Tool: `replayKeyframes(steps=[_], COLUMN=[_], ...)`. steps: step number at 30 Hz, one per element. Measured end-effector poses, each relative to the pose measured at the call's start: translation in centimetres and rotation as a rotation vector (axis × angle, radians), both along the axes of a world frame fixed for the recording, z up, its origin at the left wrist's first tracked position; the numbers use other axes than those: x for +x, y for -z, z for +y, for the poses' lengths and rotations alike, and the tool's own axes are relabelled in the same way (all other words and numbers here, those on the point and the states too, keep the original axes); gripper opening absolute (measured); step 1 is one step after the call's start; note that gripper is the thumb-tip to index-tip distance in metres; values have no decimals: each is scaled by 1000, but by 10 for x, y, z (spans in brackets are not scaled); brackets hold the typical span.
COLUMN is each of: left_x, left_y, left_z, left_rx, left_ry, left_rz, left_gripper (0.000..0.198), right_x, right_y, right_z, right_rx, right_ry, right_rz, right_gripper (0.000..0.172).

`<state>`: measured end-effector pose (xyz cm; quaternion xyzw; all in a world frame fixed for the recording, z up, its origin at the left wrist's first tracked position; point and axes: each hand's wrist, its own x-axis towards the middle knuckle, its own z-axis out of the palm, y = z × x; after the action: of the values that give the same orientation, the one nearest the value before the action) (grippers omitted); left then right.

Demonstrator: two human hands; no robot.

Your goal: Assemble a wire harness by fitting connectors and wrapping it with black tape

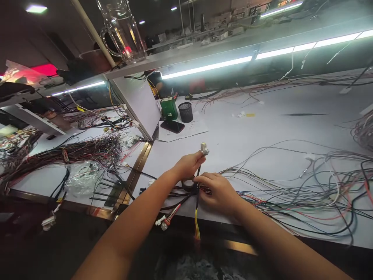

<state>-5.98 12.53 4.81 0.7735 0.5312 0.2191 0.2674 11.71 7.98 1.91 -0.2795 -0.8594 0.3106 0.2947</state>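
My left hand [189, 165] is closed around a dark wrapped wire branch, with white connectors [204, 147] sticking up past the thumb. Just below and to the right, my right hand [217, 192] pinches the wire harness where its branches meet. A roll of tape [189, 184] sits between the hands, partly hidden by the fingers; I cannot tell whether it is gripped. Yellow wires [197, 223] hang from a black sleeve over the bench's front edge. To their left dangle small white and orange connectors [165, 222]. Loose wires [271, 190] fan out to the right.
Behind the hands lie a phone [172, 126], a black mesh cup [185, 112] and a green box [169, 108]. A thick wire bundle [72, 151] and a plastic bag [83, 179] occupy the left bench. A glass mug [124, 35] stands on the shelf above.
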Motion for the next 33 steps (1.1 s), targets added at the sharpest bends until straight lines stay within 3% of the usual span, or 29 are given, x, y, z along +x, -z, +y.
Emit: replayKeyframes(steps=[4, 7, 11, 14, 17, 20, 23, 27, 30, 33], left_x=[-5, -4, -1, -4, -12, -20, -25, -25, -23, -20], left_y=[2, 10, 25, 32, 33, 31, 28, 22, 19, 17], left_z=[0, 1, 4, 2, -12, -35, -59, -79, -80, -70], left_rx=[-203, -321, -393, -358, -261, -146, -82, -60, -133, -266], left_ry=[28, 40, 30, -78, -210, -321, -395, -326, -218, -192], left_rz=[-117, -236, -394, -505, -594, -652, -680, -727, -742, -540], left_gripper=[30, 39, 43, 43, 40, 36, 38, 41, 35, 41], right_x=[-1, 0, -3, -8, -8, 2, 17, 27, 22, 16], right_y=[-3, -2, 6, 14, 21, 26, 28, 31, 32, 31], right_z=[8, 9, 6, 2, 0, 3, 12, 30, 39, 39], right_rx=[-361, -431, -267, -63, 105, 143, 31, -290, -449, -452], right_ry=[-78, -100, -89, -35, 10, -74, -148, 94, 140, 169], right_rz=[113, 125, 52, -13, -38, 22, 56, 83, 53, 13], right_gripper=[45, 38, 42, 34, 20, 23, 28, 27, 27, 25])
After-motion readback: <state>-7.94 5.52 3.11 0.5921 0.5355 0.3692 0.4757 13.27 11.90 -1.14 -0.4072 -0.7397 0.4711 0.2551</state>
